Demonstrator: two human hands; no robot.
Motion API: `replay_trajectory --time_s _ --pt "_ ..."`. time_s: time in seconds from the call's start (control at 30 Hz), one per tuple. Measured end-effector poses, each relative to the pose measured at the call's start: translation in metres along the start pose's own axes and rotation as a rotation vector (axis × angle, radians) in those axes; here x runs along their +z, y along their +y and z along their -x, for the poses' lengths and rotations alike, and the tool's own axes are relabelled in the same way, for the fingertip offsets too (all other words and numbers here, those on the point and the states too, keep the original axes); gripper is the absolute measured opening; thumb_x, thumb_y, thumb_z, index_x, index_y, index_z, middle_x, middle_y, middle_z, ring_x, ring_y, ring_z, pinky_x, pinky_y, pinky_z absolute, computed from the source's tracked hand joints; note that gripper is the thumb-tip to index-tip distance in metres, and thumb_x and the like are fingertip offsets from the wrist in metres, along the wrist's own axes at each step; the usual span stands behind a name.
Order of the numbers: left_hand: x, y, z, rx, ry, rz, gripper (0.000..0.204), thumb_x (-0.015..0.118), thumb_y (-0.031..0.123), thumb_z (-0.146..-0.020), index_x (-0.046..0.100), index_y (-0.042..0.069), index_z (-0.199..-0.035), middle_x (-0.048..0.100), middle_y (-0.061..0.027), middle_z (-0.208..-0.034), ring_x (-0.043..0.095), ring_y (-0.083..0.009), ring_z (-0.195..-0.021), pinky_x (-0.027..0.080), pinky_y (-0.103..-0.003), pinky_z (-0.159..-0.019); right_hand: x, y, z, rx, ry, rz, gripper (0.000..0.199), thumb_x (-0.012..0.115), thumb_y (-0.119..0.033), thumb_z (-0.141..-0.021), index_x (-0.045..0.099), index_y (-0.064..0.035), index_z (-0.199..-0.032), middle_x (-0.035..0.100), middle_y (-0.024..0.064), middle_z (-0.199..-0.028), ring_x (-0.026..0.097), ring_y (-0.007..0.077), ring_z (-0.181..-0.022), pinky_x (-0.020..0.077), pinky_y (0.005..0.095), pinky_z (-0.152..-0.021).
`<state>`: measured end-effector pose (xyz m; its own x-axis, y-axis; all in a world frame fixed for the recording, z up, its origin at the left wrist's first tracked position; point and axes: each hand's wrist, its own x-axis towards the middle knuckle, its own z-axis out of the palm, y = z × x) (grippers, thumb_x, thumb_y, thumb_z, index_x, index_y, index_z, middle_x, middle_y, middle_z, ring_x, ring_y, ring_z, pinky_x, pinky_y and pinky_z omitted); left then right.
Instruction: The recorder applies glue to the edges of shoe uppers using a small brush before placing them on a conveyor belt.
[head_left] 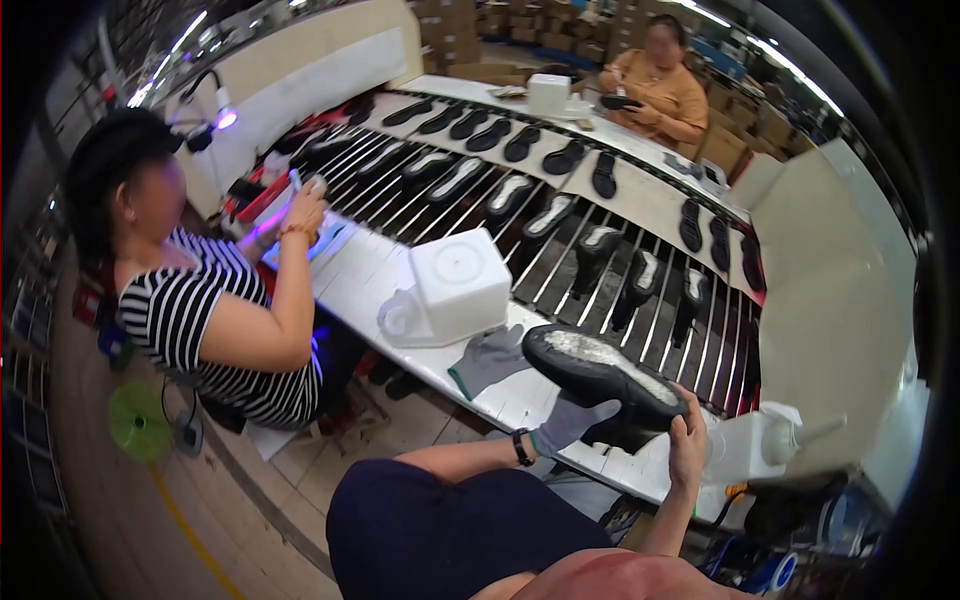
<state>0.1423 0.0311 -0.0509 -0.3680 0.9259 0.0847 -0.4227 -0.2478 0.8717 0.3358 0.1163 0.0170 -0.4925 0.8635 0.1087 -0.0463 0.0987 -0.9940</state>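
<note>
A black shoe upper [640, 395], its whitish bottom turned up, is held between my two hands over the near edge of the white table. My left hand [572, 422], in a grey glove, grips it from below near the middle. My bare right hand [687, 440] is closed around the end at the right. Just left of the shoe, an empty-looking grey glove [490, 360] with a green cuff lies on the table. Behind that glove rests a white plastic jug [460, 285] on its side.
Black shoe uppers [545, 215] lie on a rack of metal bars [410, 225]; black soles [487, 135] line the belt beyond. A white container with a spout [755, 445] is at right. A person in stripes [230, 310] works at left, another in orange [665, 95] across.
</note>
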Motion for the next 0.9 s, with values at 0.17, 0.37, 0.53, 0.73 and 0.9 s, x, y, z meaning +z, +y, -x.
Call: replay_trajectory --time_s 0.17,0.37,0.53,0.73,0.9 --pt "-0.019 0.003 0.009 -0.073 -0.266 -0.559 0.058 0.073 0.032 -0.085 0.052 0.007 -0.132 0.056 -0.0078 -0.132 0.052 -0.0179 -0.122 0.039 -0.035 -0.108 -0.069 0.04 0.038 0.049 0.408 1.061 0.027 0.069 -0.008 -0.08 0.06 -0.0024 -0.105 0.061 0.014 -0.104 0.057 0.0332 -0.101 0.0449 0.0409 -0.091" --pt "-0.046 -0.027 0.022 0.27 -0.32 -0.767 0.056 0.063 0.035 -0.092 0.045 0.014 -0.14 0.052 -0.0063 -0.137 0.051 -0.0234 -0.124 0.041 -0.035 -0.105 -0.096 0.084 0.075 0.365 0.594 1.341 0.031 0.074 -0.006 -0.075 0.053 -0.0026 -0.098 0.057 0.0166 -0.099 0.056 0.0381 -0.099 0.0459 0.0476 -0.082" --pt "-0.06 -0.041 0.045 0.246 -0.195 -0.777 0.059 0.071 0.029 -0.088 0.047 0.01 -0.139 0.055 -0.0097 -0.133 0.053 -0.0243 -0.12 0.042 -0.035 -0.103 -0.097 0.081 0.084 0.466 0.648 1.25 0.022 0.066 -0.006 -0.082 0.052 -0.0005 -0.098 0.063 0.0231 -0.092 0.061 0.0441 -0.088 0.0458 0.052 -0.074" --pt "-0.071 -0.053 0.054 0.488 -0.201 -1.019 0.051 0.067 0.024 -0.091 0.05 0.009 -0.136 0.055 -0.0116 -0.133 0.052 -0.0266 -0.121 0.039 -0.036 -0.105 -0.1 0.067 0.089 0.496 0.715 1.276 0.017 0.066 -0.016 -0.082 0.057 -0.0037 -0.09 0.065 0.019 -0.084 0.061 0.0412 -0.086 0.0456 0.0507 -0.07" --pt "-0.079 -0.061 0.052 0.419 -0.18 -0.961 0.052 0.064 0.018 -0.093 0.046 0.004 -0.139 0.048 -0.0117 -0.139 0.047 -0.0234 -0.124 0.034 -0.032 -0.108 -0.106 0.056 0.07 0.544 0.604 1.285 0.017 0.067 -0.017 -0.08 0.063 -0.0031 -0.088 0.067 0.0174 -0.085 0.063 0.038 -0.085 0.0473 0.0465 -0.071"
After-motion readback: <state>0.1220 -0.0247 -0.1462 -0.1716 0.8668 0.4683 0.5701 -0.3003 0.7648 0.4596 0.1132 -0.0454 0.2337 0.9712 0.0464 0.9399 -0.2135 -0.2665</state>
